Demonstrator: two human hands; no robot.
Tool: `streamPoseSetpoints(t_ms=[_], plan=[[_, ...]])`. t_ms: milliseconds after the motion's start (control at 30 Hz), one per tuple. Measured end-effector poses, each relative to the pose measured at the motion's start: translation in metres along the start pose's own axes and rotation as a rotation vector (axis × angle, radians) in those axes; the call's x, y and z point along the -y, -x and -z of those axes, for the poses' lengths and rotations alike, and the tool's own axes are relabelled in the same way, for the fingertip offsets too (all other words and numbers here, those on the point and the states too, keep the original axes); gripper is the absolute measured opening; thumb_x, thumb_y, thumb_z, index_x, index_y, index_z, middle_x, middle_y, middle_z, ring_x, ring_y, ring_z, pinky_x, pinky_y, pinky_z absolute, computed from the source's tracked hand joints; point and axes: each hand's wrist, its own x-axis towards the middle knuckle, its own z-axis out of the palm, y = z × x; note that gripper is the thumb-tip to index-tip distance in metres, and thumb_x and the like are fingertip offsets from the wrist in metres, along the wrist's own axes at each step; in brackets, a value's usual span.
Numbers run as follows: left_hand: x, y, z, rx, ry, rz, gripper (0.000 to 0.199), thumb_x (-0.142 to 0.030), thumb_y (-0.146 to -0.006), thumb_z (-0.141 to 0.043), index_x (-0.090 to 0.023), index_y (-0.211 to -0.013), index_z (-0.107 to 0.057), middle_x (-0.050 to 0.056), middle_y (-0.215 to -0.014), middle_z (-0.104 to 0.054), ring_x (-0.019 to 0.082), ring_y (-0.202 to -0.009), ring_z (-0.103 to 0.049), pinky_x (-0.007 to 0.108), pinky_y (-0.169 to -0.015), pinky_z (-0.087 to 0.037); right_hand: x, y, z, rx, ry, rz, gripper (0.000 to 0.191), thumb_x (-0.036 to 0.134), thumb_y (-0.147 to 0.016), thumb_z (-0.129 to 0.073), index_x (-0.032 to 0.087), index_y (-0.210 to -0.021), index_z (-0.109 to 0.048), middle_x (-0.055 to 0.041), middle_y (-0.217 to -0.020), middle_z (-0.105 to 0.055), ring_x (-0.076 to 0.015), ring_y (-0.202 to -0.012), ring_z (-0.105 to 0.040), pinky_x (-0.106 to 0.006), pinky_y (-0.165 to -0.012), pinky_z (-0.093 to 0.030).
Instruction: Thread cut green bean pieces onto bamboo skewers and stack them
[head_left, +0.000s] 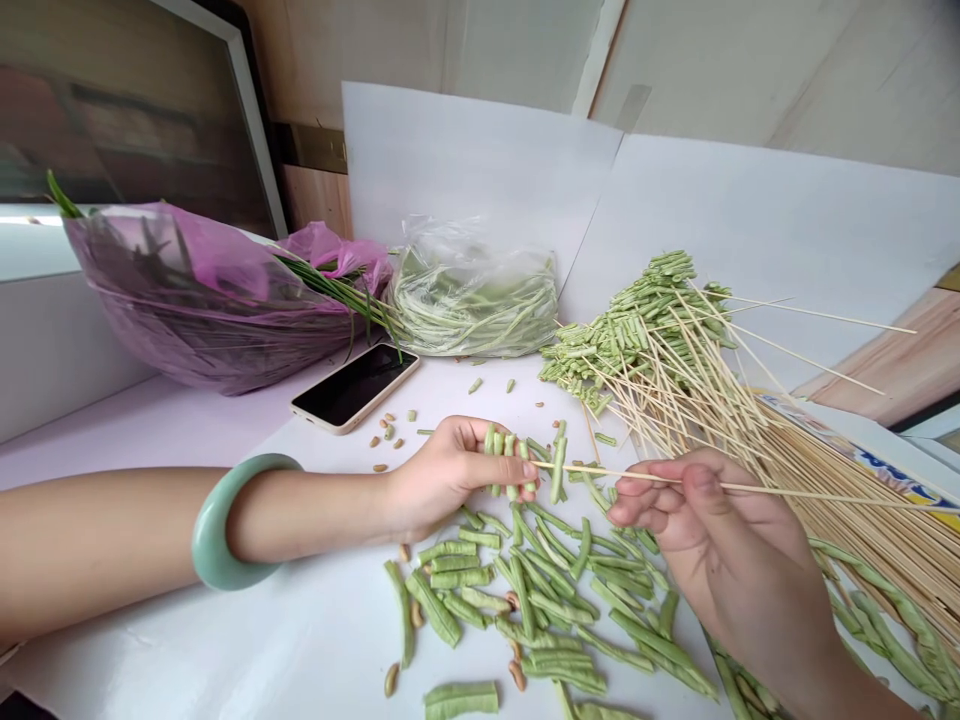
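Your left hand (450, 478) curled nearly shut around green bean pieces (510, 462) threaded on a thin bamboo skewer (600, 476), pinched in your right hand (694, 510). Cut beans (540, 600) lay strewn on white paper (300, 640) below (a smooth jade bangle (225, 522) circled your left forearm), near loaded skewers (637, 340) and a glossy phone (354, 388).

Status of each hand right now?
Left hand: closed, holding green bean pieces.
Right hand: closed, pinching a bamboo skewer.
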Motion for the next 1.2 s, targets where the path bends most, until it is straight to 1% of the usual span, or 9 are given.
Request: streamPoseSetpoints(t_ms=[167,367,433,533,667,900,1000,1133,1200], plan=[[0.0,0.002,-0.002,0.019,0.016,0.037,0.02,-0.019,-0.059,-0.084,-0.01,-0.063,-0.066,0.005,-0.059,-0.069,0.012,-0.054,-0.062,0.023,-0.059,-0.048,0.006,0.006,-0.007,0.025,0.047,0.022,0.011,0.035,-0.08,-0.069,0.025,-0.078,-0.072,-0.0035,-0.07,-0.075,-0.0171,-0.057,-0.071,-0.028,-0.058,-0.062],[0.001,-0.001,0.002,0.042,0.06,0.022,0.015,-0.019,-0.067,-0.078,-0.01,-0.073,-0.068,0.004,-0.065,-0.068,0.01,-0.06,-0.061,0.021,-0.063,-0.047,0.003,0.003,0.0,-0.024,0.058,0.043,0.012,0.034,-0.083,-0.066,0.025,-0.081,-0.072,-0.0035,-0.072,-0.075,-0.0173,-0.06,-0.071,-0.028,-0.061,-0.061],[0.0,-0.003,0.002,0.027,0.087,0.008,0.017,-0.022,-0.07,-0.077,-0.009,-0.078,-0.069,0.005,-0.071,-0.068,0.012,-0.066,-0.062,0.022,-0.065,-0.048,0.002,0.001,0.004,-0.05,0.059,0.046,0.014,0.035,-0.084,-0.064,0.024,-0.082,-0.072,-0.0039,-0.073,-0.075,-0.0175,-0.061,-0.071,-0.029,-0.062,-0.061],[-0.002,-0.004,0.001,-0.015,0.081,-0.015,0.019,-0.024,-0.072,-0.075,-0.007,-0.077,-0.069,0.008,-0.075,-0.068,0.012,-0.068,-0.061,0.022,-0.066,-0.049,0.003,-0.001,0.007,-0.103,0.06,0.051,0.013,0.033,-0.084,-0.064,0.023,-0.08,-0.072,-0.0048,-0.07,-0.074,-0.0176,-0.06,-0.07,-0.03,-0.061,-0.06],[-0.003,-0.004,0.0,-0.053,0.057,-0.017,0.019,-0.022,-0.068,-0.079,-0.007,-0.073,-0.069,0.006,-0.071,-0.068,0.009,-0.062,-0.059,0.021,-0.066,-0.048,0.003,-0.002,0.006,-0.123,0.048,0.048,0.014,0.032,-0.083,-0.065,0.022,-0.077,-0.073,-0.006,-0.068,-0.073,-0.0185,-0.058,-0.07,-0.031,-0.059,-0.06],[0.003,-0.001,0.001,-0.021,0.037,0.027,0.02,-0.024,-0.065,-0.081,-0.01,-0.072,-0.069,0.002,-0.06,-0.067,0.009,-0.058,-0.061,0.021,-0.064,-0.047,0.0,0.003,0.0,-0.075,0.047,0.019,0.013,0.034,-0.082,-0.066,0.022,-0.079,-0.072,-0.006,-0.07,-0.074,-0.0191,-0.06,-0.07,-0.032,-0.058,-0.061],[0.002,-0.002,0.001,-0.016,0.065,0.014,0.021,-0.024,-0.065,-0.081,-0.01,-0.076,-0.07,0.003,-0.064,-0.068,0.01,-0.06,-0.062,0.022,-0.066,-0.048,0.002,0.002,0.001,-0.106,0.054,0.007,0.014,0.036,-0.08,-0.068,0.023,-0.079,-0.072,-0.005,-0.07,-0.074,-0.0185,-0.06,-0.07,-0.032,-0.059,-0.061],[0.0,-0.004,0.002,-0.042,0.089,-0.015,0.02,-0.027,-0.071,-0.076,-0.008,-0.076,-0.07,0.007,-0.077,-0.069,0.013,-0.07,-0.064,0.025,-0.07,-0.049,0.003,-0.003,0.005,-0.168,0.055,0.044,0.015,0.035,-0.078,-0.07,0.02,-0.077,-0.072,-0.0057,-0.067,-0.073,-0.0178,-0.057,-0.069,-0.031,-0.059,-0.061],[-0.001,-0.005,0.003,-0.058,0.091,-0.03,0.019,-0.026,-0.073,-0.075,-0.009,-0.075,-0.069,0.007,-0.078,-0.069,0.013,-0.071,-0.063,0.025,-0.071,-0.049,0.003,-0.005,0.006,-0.187,0.053,0.047,0.015,0.034,-0.077,-0.072,0.019,-0.076,-0.072,-0.0056,-0.067,-0.073,-0.0174,-0.056,-0.069,-0.03,-0.059,-0.061]])
